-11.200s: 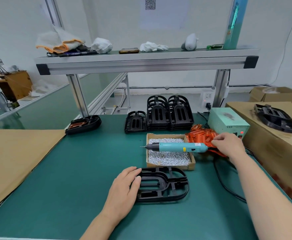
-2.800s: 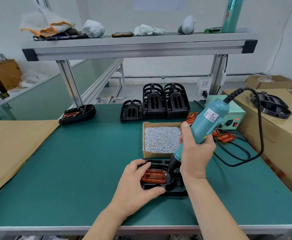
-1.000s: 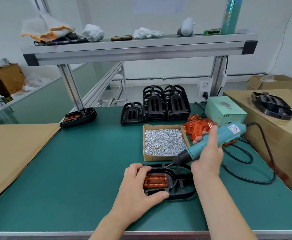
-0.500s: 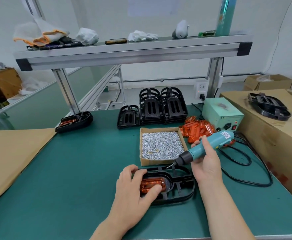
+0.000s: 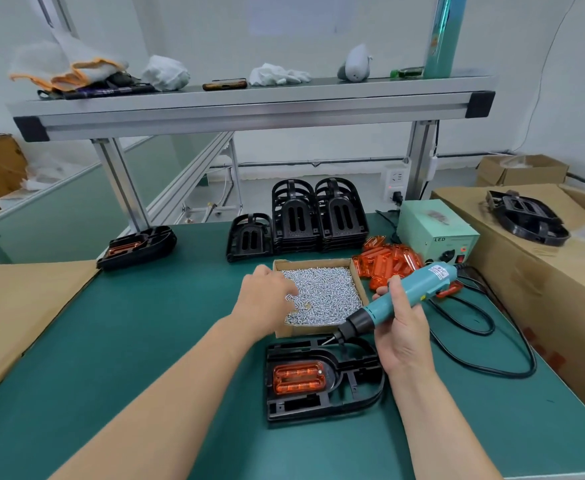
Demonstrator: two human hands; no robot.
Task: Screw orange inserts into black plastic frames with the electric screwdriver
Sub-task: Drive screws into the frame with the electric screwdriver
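The black frame (image 5: pixel 294 407) lay flat on the green table (image 5: pixel 145 341), close to the near edge and in front of the person. An orange insert (image 5: pixel 299 377) sat inside its left part, in the rounded pocket. No hand was touching the frame.

The left hand (image 5: pixel 266 299) was stretched forward over the cardboard box (image 5: pixel 311 330) just behind the frame, with its fingers bent down into the small silver screws (image 5: pixel 329 299). Whether it pinched a screw I could not tell, because the fingertips were hidden by the hand itself.

The right hand (image 5: pixel 401 327) was wrapped around the electric screwdriver (image 5: pixel 412 292) and gripped its teal body. The tool was tilted, with the cable end up and to the right and the bit pointing down and left. The bit hung just above the far edge of the frame, next to the near wall of the box; contact with the frame was not visible.

The two hands were apart – one at the screws, one at the tool.

To the right of the box there was a pile of loose orange inserts (image 5: pixel 388 263), and behind it a pale green power unit (image 5: pixel 433 230). A black cable (image 5: pixel 474 365) made loops on the table at the right. Stacks of black frames (image 5: pixel 318 220) stood behind the box, and one more frame with an orange insert (image 5: pixel 138 245) lay far to the left.
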